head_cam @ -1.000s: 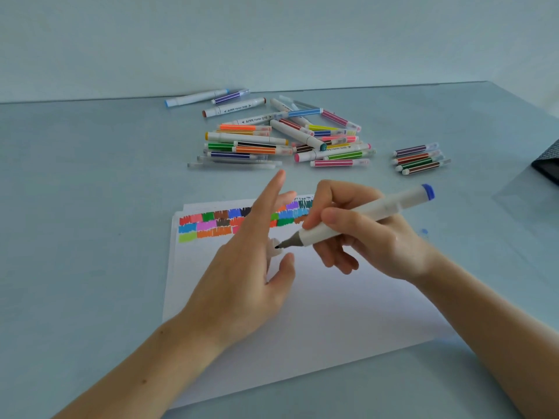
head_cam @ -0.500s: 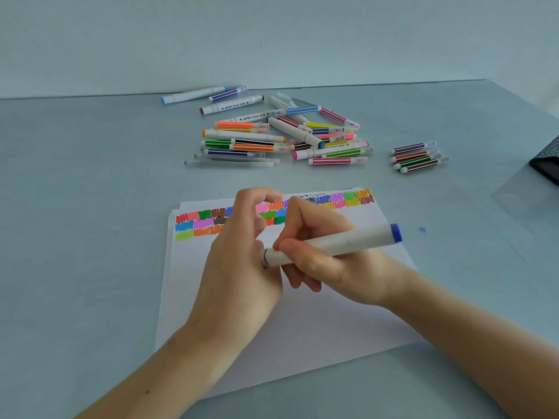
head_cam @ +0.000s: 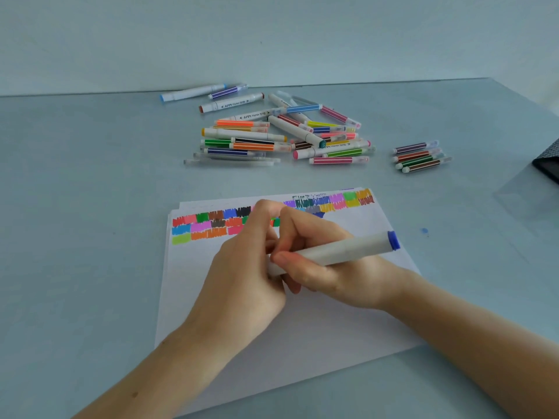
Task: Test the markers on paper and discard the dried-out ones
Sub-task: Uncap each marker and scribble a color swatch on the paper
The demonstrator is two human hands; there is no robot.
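Here the left hand (head_cam: pixel 248 267) hides the white marker (head_cam: pixel 338 251)'s tip, curled round that end above the paper (head_cam: pixel 302 322); the right hand (head_cam: pixel 317 267) grips the barrel. A second ago, the tip was bare.

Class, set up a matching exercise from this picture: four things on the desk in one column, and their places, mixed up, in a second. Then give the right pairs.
Things
1. thick white marker with blue end
2. group of four thin markers
3. coloured test patches
4. big pile of markers

Places
A. far middle of the table
B. along the top of the paper
C. held in the right hand
D. apart, to the right of the pile

Pairs: 1-C, 2-D, 3-B, 4-A
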